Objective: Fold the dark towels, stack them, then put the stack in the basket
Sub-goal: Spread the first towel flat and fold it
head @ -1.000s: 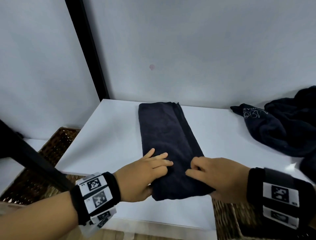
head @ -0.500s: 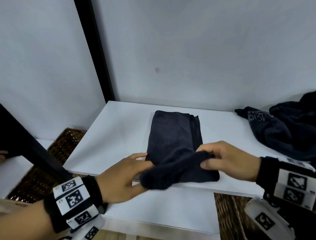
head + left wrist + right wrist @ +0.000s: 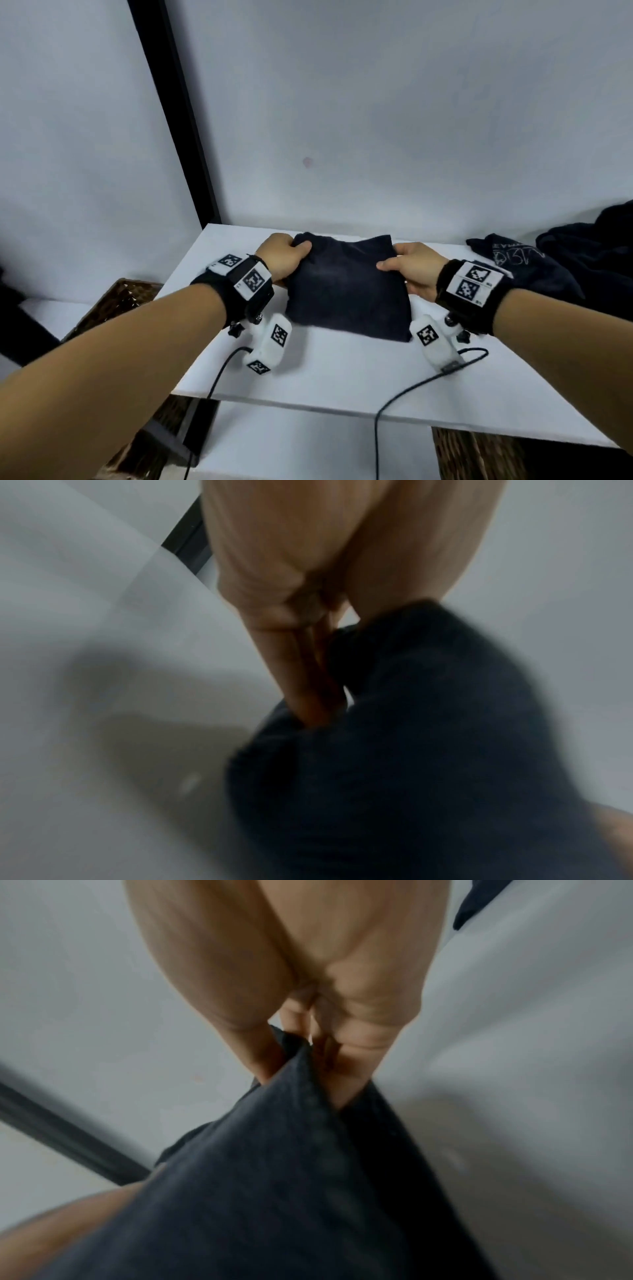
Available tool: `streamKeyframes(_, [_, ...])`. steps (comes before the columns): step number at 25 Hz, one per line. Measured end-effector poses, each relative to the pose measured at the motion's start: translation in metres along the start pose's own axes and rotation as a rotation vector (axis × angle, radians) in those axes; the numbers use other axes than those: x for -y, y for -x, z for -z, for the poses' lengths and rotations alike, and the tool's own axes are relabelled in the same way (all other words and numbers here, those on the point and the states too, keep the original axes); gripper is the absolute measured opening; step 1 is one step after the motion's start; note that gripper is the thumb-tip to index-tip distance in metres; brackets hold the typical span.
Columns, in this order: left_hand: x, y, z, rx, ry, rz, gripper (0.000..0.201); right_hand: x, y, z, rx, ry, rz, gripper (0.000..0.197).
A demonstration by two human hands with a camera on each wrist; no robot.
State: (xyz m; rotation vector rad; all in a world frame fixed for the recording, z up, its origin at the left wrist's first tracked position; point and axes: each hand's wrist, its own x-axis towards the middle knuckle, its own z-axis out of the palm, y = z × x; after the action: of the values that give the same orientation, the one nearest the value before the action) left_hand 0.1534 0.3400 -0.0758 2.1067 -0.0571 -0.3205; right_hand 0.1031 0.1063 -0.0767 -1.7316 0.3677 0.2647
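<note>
**Both hands pinching the far corners of the folded towel**

Left hand (image 3: pixel 282 257): pinching the far left corner of the dark towel (image 3: pixel 346 291), thumb on top, fingers (image 3: pixel 308 680) tucked under the cloth as seen from the left wrist. Right hand (image 3: pixel 412 269): pinching the far right corner of the same towel, thumb laid over the top layer, fingers (image 3: pixel 356 1069) beneath the edge as seen from the right wrist. Neither hand spread; both closed on fabric.

Towel: doubled over, near fold lying on the white counter (image 3: pixel 342 377), far edge held at the hands near the counter's back edge. Placed roughly midway between the left and right edges of the counter.

Black wrist bands with square printed markers on both forearms; white camera units (image 3: pixel 270 342) hanging below each wrist, just beside the towel's near corners, cables (image 3: pixel 404 394) trailing over the counter's front edge.

Pile of unfolded dark towels (image 3: pixel 565 263) at the back right corner of the counter, apart from the held towel.

Wicker basket (image 3: pixel 116 305) below and beside the counter's left edge. Second wicker surface (image 3: pixel 479 455) below the front right corner; whether part of the same basket cannot be told.
</note>
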Motion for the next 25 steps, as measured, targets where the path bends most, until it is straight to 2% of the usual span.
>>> streamKeyframes(5, [0.011, -0.027, -0.006, -0.072, -0.561, -0.090, 0.029, -0.006, -0.022, 0.008, -0.025, 0.087, -0.107, 0.025])
streamKeyframes(8, [0.007, -0.028, -0.002, -0.072, -0.617, -0.099, 0.031, -0.004, -0.021, 0.013, -0.041, 0.273, -0.111, 0.034])
streamKeyframes(10, [0.002, -0.016, 0.009, -0.090, -0.609, -0.151, 0.030, 0.000, -0.015, 0.014, -0.079, 0.447, -0.085, 0.031])
streamKeyframes(11, [0.000, -0.006, 0.013, -0.114, -0.644, -0.258, 0.028, 0.003, -0.010, 0.015, -0.113, 0.552, -0.039, 0.030])
streamKeyframes(13, [-0.006, 0.020, 0.014, -0.094, -0.718, -0.581, 0.023, 0.011, -0.002, 0.018, -0.258, 0.764, 0.160, 0.033])
streamKeyframes(14, [-0.007, 0.031, 0.010, -0.025, -0.767, -0.696, 0.026, 0.015, 0.004, 0.016, -0.316, 0.859, 0.291, 0.034])
streamKeyframes(15, [-0.007, 0.036, 0.003, 0.064, -0.846, -0.731, 0.034, 0.017, 0.009, 0.011, -0.311, 0.937, 0.417, 0.037])
streamKeyframes(16, [-0.005, 0.037, -0.004, 0.149, -0.929, -0.675, 0.045, 0.015, 0.013, 0.003, -0.243, 1.027, 0.486, 0.042])
streamKeyframes(17, [-0.003, 0.034, -0.010, 0.219, -0.987, -0.557, 0.054, 0.010, 0.017, -0.007, -0.139, 1.128, 0.490, 0.049])
streamKeyframes(19, [0.003, 0.026, -0.019, 0.291, -1.020, -0.370, 0.063, -0.006, 0.023, -0.025, 0.032, 1.307, 0.343, 0.064])
streamKeyframes(21, [0.010, 0.022, -0.024, 0.297, -1.078, -0.336, 0.067, -0.018, 0.025, -0.031, 0.091, 1.394, 0.219, 0.070])
streamKeyframes(25, [0.012, 0.020, -0.027, 0.324, -1.086, -0.292, 0.072, -0.022, 0.029, -0.029, 0.098, 1.422, 0.159, 0.072])
